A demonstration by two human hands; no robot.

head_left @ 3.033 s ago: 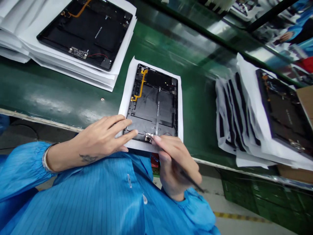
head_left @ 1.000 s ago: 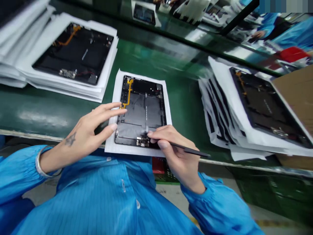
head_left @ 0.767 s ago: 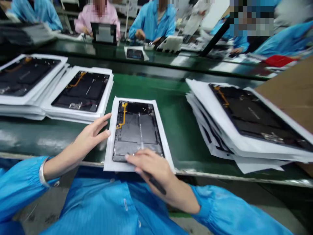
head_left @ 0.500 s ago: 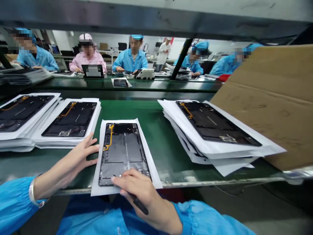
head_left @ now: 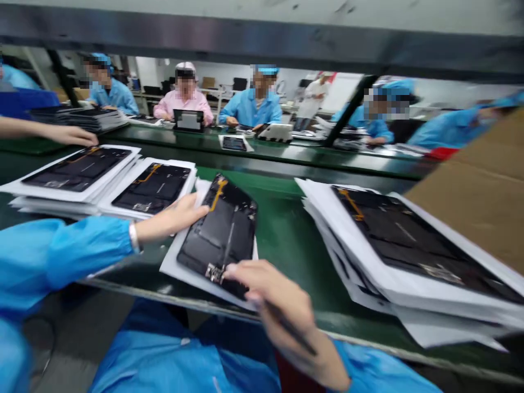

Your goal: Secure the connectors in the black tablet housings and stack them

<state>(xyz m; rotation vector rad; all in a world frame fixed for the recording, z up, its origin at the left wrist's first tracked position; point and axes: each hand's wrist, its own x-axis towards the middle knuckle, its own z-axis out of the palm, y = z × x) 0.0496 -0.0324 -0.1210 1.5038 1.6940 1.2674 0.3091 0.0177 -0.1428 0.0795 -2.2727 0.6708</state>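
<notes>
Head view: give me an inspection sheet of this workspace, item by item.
Surface: green bench mat.
Job's things: black tablet back panel, tilted on a white paper sheet.
Clutter: stacked panels on paper, left and right.
Hands: left hand open, fingertips at the panel's edge; right hand holds a black stylus, fingers at the panel's near end.
Cables: orange flex cable on the panel.
Surroundings: cardboard sheet; co-worker's hand; co-worker across the bench.
</notes>
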